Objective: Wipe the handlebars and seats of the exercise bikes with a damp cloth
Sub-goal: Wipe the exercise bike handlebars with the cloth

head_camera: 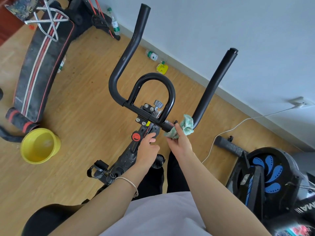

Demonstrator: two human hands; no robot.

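The cloth (187, 125), green and white and bunched up, is pressed against the handlebar (213, 86) at the low bend of its right arm. The right hand (179, 142) grips the cloth from below, fingers curled round it. The left hand (148, 145) sits loosely curled against the bike's stem, just beside a red knob (136, 137); whether it grips the stem I cannot tell. A yellow basin (40, 145) stands on the wooden floor (88, 103) to the left, near a padded bench (40, 72). A second bike (265, 172) stands to the right.
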